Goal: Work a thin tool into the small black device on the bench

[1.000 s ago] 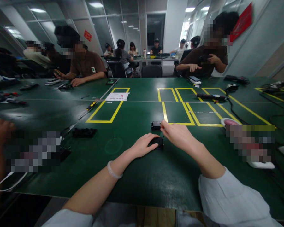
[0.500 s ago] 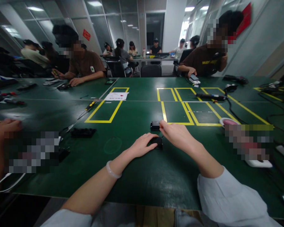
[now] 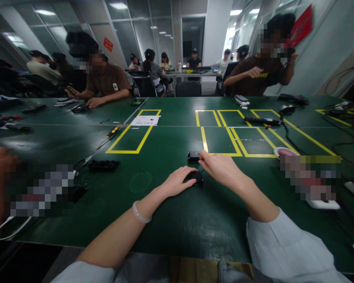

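My left hand [image 3: 179, 181] rests on the green table with thumb and fingers closed around a small black block-shaped part [image 3: 198, 178]. Just above that part, my right hand [image 3: 222, 168] is in a pinch. A thin dark tip [image 3: 203, 171] shows below its fingers and points down to the black part; what the fingers hold is otherwise hidden. Directly behind, a black rectangular box [image 3: 193, 157] lies beside my right fingertips; I cannot tell whether they touch.
Yellow tape outlines [image 3: 205, 139] mark the table ahead. A black-and-yellow screwdriver [image 3: 113, 131] and a black tray-like part [image 3: 103, 165] lie left. A black corded tool [image 3: 262, 120] lies right, beyond a white-rimmed tray [image 3: 323, 203]. A neighbour's hand [image 3: 1, 161] is at far left.
My two hands and the black part look unmoved. The co-worker across on the right has lifted a hand off the white device. At far left the neighbour's hand has shifted slightly.
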`<state>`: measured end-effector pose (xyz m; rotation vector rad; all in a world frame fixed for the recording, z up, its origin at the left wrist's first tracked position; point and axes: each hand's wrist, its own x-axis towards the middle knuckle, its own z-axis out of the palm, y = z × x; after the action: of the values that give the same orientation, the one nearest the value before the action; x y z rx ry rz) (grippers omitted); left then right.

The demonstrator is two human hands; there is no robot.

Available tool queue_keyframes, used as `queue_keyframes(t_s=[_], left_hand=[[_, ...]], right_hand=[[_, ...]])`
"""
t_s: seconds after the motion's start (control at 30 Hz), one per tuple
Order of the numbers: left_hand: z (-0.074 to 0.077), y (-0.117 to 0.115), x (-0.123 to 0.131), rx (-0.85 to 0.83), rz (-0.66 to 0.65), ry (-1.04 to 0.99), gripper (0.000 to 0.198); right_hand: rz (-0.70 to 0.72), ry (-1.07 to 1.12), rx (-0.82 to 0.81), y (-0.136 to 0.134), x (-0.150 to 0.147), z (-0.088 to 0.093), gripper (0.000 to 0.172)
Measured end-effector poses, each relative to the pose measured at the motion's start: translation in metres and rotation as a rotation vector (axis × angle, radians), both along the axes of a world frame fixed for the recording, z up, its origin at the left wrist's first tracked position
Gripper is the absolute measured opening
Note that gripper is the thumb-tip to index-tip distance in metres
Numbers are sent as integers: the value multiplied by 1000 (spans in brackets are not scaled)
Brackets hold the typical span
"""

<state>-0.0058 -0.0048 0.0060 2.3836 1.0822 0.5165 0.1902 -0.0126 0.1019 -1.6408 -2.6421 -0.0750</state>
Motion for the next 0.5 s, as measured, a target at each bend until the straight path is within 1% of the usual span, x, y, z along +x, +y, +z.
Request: queue_keyframes(t_s=[0.1, 0.33, 0.43, 0.5], left_hand=[[0, 0, 0, 4, -8, 0, 36], [-1, 0, 0, 15, -10, -1, 35], [-1, 0, 0, 12, -9, 2, 35], [0, 0, 0, 9, -7, -1, 36]], right_hand=[[-2, -17, -24, 1, 0, 2, 22], [49, 63, -20, -3, 2, 3, 18], [36, 63, 12, -4, 1, 1, 17], [19, 43, 25, -3, 0, 0, 20]])
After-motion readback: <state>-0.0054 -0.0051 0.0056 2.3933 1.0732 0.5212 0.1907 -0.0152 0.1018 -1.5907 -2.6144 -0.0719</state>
